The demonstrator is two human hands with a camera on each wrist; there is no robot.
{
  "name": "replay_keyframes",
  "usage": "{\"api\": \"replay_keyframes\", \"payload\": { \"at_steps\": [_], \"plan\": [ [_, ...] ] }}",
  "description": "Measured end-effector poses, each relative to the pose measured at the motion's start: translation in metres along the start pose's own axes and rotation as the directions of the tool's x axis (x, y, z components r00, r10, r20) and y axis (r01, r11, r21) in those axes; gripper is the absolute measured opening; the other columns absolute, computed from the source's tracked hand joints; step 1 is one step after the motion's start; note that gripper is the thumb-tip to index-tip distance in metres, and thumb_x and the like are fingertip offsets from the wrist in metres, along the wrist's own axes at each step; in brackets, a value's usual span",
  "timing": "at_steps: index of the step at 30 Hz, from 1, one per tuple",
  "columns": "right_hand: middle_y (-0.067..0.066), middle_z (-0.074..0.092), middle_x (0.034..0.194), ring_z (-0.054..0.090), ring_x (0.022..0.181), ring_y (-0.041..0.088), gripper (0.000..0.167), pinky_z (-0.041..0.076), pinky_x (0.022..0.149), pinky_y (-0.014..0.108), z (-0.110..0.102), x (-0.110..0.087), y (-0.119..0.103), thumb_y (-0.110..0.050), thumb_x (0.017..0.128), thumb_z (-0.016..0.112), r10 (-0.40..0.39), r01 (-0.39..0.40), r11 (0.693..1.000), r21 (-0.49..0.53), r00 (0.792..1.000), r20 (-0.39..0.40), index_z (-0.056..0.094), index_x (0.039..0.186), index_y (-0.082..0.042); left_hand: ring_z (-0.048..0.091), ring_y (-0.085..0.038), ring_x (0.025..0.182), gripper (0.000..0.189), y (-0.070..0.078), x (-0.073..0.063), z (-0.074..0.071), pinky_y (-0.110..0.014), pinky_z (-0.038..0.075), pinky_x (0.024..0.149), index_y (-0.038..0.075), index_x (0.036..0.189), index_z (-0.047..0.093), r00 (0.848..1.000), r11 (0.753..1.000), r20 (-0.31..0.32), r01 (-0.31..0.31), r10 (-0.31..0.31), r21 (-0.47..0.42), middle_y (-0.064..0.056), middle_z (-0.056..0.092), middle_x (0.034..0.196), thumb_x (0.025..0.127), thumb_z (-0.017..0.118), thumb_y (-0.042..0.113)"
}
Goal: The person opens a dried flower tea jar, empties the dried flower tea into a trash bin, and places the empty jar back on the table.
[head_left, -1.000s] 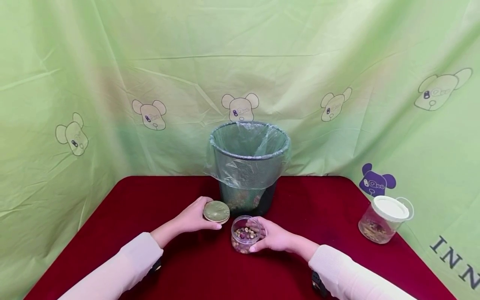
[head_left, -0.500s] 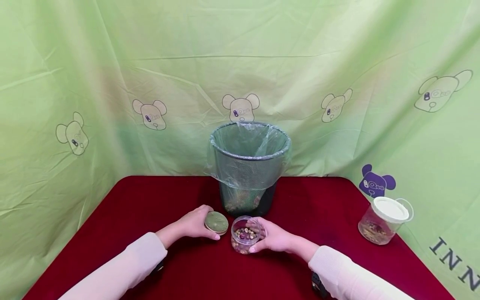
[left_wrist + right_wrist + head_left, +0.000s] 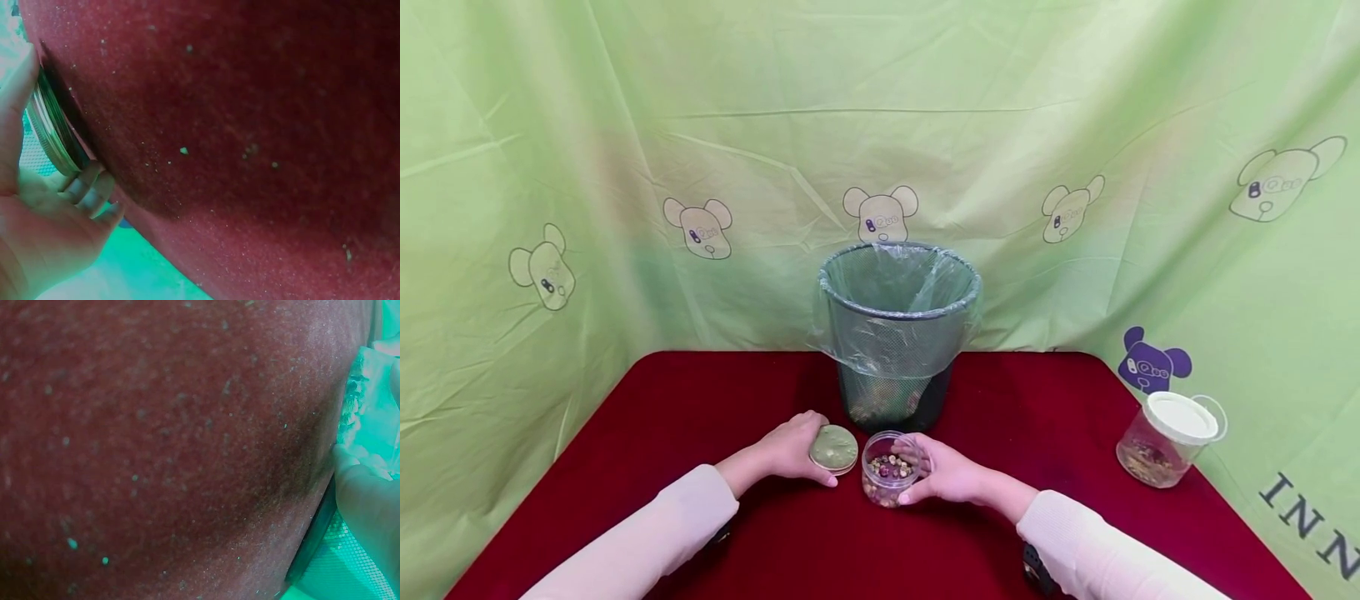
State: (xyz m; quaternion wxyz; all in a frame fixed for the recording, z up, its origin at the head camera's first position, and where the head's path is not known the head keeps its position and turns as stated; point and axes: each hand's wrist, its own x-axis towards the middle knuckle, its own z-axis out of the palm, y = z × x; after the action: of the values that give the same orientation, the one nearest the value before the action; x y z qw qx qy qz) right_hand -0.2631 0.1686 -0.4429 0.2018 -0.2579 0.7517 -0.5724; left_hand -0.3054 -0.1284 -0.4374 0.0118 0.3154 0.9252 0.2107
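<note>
My left hand holds a round olive-green lid by its edge, low over the red cloth and left of the jar. In the left wrist view the lid shows a gold, ridged rim, with the thumb on one side and curled fingers on the other. A clear round jar stands upright with its top uncovered, holding small dried buds in yellowish and dark red. My right hand grips this jar from the right, thumb at the front and fingers behind. In the right wrist view the jar is partly cut off.
Behind the jar stands a mesh waste bin lined with a clear plastic bag. A clear tub with a white lid and some brown contents sits at the table's right edge. The red cloth carries small pale specks.
My left hand has brought the lid down and toward me, from beside the bin's base to the jar's left. My right hand and the jar have stayed in place.
</note>
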Motion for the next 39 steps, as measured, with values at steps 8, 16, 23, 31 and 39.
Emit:
{"api": "replay_keyframes", "payload": {
  "at_steps": [8, 16, 23, 31, 39],
  "plan": [
    [0.03, 0.04, 0.142, 0.031, 0.136, 0.042, 0.074, 0.029, 0.109, 0.046, -0.0004, -0.001, 0.0006, 0.001, 0.077, 0.079, -0.01, 0.01, 1.0, -0.019, 1.0, 0.005, 0.034, 0.135, 0.013, 0.049, -0.023, 0.097, 0.082, -0.0004, 0.0022, 0.0045, -0.042, 0.046, 0.084, 0.0, 0.112, 0.054, 1.0, 0.999, -0.006, -0.016, 0.016, 0.052, -0.003, 0.051, 0.101, 0.06, 0.087, 0.053],
    [0.029, 0.041, 0.142, 0.032, 0.136, 0.041, 0.073, 0.028, 0.109, 0.047, -0.0006, -0.0008, 0.0, 0.001, 0.077, 0.079, -0.001, 0.001, 1.0, -0.019, 1.0, 0.001, 0.035, 0.135, 0.012, 0.048, -0.024, 0.098, 0.082, 0.0005, 0.0023, 0.0043, -0.042, 0.045, 0.085, -0.002, 0.112, 0.055, 1.0, 0.998, 0.003, -0.019, 0.019, 0.059, -0.004, 0.05, 0.102, 0.06, 0.088, 0.052],
    [0.029, 0.042, 0.142, 0.033, 0.136, 0.041, 0.072, 0.027, 0.109, 0.049, -0.001, 0.0, 0.0005, 0.002, 0.077, 0.079, -0.002, 0.002, 1.0, -0.018, 1.0, 0.001, 0.035, 0.134, 0.012, 0.045, -0.024, 0.1, 0.081, -0.0003, 0.0028, 0.0053, -0.041, 0.044, 0.087, -0.003, 0.113, 0.054, 0.999, 0.998, 0.031, -0.025, 0.023, 0.064, -0.006, 0.047, 0.105, 0.062, 0.086, 0.052],
    [0.029, 0.041, 0.142, 0.033, 0.136, 0.041, 0.073, 0.028, 0.109, 0.049, -0.0004, 0.0001, -0.0007, 0.002, 0.077, 0.079, 0.004, -0.004, 1.0, -0.023, 1.0, -0.002, 0.035, 0.134, 0.012, 0.045, -0.026, 0.102, 0.086, 0.0001, 0.0019, 0.006, -0.043, 0.044, 0.087, -0.005, 0.114, 0.054, 1.0, 0.998, 0.027, -0.012, 0.011, 0.058, -0.008, 0.048, 0.107, 0.06, 0.087, 0.052],
    [0.028, 0.041, 0.142, 0.032, 0.136, 0.041, 0.073, 0.027, 0.109, 0.049, 0.0003, -0.0008, -0.0038, 0.001, 0.077, 0.079, 0.012, -0.012, 1.0, -0.021, 1.0, -0.004, 0.035, 0.135, 0.012, 0.045, -0.029, 0.108, 0.094, 0.0018, 0.0014, 0.0022, -0.045, 0.043, 0.092, -0.008, 0.123, 0.051, 1.0, 0.999, 0.027, -0.004, 0.003, 0.04, -0.012, 0.049, 0.113, 0.06, 0.087, 0.052]
  ]
}}
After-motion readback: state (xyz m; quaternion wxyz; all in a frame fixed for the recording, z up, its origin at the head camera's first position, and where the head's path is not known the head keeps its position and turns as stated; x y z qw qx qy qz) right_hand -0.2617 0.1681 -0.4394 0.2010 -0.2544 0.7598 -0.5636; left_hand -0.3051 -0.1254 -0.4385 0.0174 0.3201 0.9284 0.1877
